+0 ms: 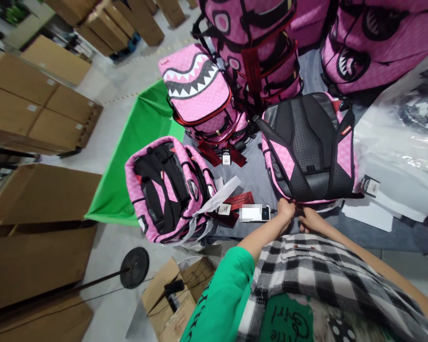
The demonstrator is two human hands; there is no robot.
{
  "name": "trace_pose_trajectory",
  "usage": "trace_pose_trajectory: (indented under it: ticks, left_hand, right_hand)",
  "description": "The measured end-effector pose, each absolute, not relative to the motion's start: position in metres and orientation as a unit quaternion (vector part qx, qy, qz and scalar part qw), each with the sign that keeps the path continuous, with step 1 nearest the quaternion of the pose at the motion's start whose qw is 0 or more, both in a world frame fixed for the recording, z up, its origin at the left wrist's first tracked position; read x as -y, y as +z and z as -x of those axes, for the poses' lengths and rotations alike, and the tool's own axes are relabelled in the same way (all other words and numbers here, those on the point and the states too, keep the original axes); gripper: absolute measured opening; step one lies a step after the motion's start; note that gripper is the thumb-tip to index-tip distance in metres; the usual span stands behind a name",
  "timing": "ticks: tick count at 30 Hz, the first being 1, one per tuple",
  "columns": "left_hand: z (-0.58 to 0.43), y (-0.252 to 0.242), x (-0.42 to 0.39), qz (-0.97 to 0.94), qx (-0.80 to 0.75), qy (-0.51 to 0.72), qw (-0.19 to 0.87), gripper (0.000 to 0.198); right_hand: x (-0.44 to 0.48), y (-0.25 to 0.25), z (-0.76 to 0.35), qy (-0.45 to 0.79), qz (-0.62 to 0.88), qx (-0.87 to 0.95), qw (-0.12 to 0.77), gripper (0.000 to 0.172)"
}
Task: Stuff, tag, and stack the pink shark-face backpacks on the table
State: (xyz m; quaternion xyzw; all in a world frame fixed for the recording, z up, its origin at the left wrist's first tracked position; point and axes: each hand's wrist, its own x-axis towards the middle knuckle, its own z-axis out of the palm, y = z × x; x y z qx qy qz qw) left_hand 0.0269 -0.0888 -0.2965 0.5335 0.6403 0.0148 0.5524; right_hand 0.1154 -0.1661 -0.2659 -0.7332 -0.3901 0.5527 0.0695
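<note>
The person wears a bright green short-sleeved T-shirt with dark lettering, under what seems a black-and-white checked flannel shirt.

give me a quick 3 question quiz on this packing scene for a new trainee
1. True or false: the left hand and the right hand are both at the bottom edge of the backpack with the black padded back panel.
2. What is printed on the pink backpack beside the green sheet?
A. stars
B. a toothy shark mouth
C. stripes
3. Fill the blank: the sleeve on the left arm is ____.

Key: 1 true; 2 B; 3 green
</note>
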Motion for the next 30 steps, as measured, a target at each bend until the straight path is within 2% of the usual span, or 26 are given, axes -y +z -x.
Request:
trace_pose_trajectory:
  ticks: [6,11,14,18,21,24,26,30]
  left_hand:
    - [-0.025,-0.289,0.085,-0.570,-0.634,-0.019,0.523,0.024]
    - [-0.026,-0.279,0.079,-0.591,-0.635,-0.044,0.495,0.027]
    - [-0.025,-0.276,0.080,-0.596,-0.634,-0.041,0.491,0.032]
    - [-0.003,-0.274,0.094,-0.587,-0.604,-0.016,0.539,0.044]
    - [0.025,-0.268,0.105,-0.574,-0.607,0.026,0.549,0.040]
    - [0.039,-0.259,0.097,-0.582,-0.624,0.096,0.512,0.037]
    - [0.032,-0.254,0.079,-0.594,-0.631,0.144,0.477,0.043]
    - [-0.011,-0.245,0.033,-0.618,-0.617,0.191,0.448,0.069]
  right_hand:
    - [0.173,-0.264,-0.125,0.615,0.707,0.303,0.175,0.051]
    - [0.218,-0.249,-0.144,0.571,0.725,0.302,0.241,0.082]
    - [0.249,-0.245,-0.164,0.524,0.748,0.308,0.267,0.076]
    - [0.277,-0.243,-0.201,0.481,0.762,0.320,0.293,0.068]
    - [0.279,-0.230,-0.228,0.379,0.807,0.347,0.292,0.068]
    - [0.250,-0.211,-0.255,0.186,0.850,0.397,0.292,0.066]
    - [0.216,-0.204,-0.272,0.110,0.846,0.422,0.306,0.068]
    - [0.141,-0.208,-0.290,0.130,0.831,0.450,0.301,0.076]
